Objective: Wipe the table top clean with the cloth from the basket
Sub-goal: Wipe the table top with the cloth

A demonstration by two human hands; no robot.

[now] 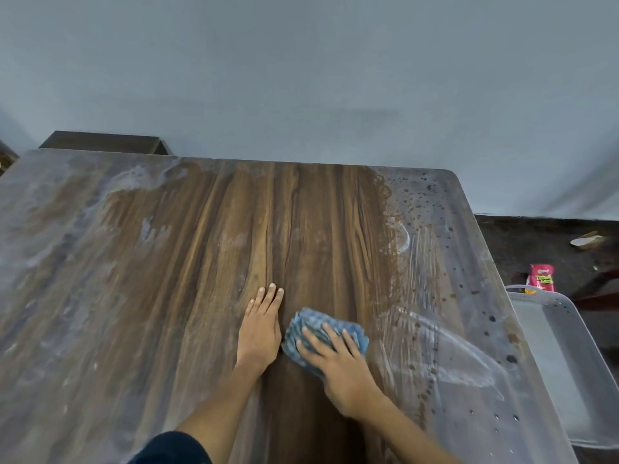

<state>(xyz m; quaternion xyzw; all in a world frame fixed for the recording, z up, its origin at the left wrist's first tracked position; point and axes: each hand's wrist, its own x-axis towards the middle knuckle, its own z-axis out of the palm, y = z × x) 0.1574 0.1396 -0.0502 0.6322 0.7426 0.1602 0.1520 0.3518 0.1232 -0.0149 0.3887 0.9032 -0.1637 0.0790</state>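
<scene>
A plain grey-blue wall (301, 78) fills the upper part of the view, and a dark brown piece of furniture (104, 142) stands against it at the far left, only its flat top showing. At the right lies a dark floor (536, 236), on which a red and pink packet (541, 277) with green lettering, too small to read, stands upright. Farther back on that floor lies a pale, flat, wedge-shaped object (586, 241), well apart from the packet; what it is cannot be told.
</scene>
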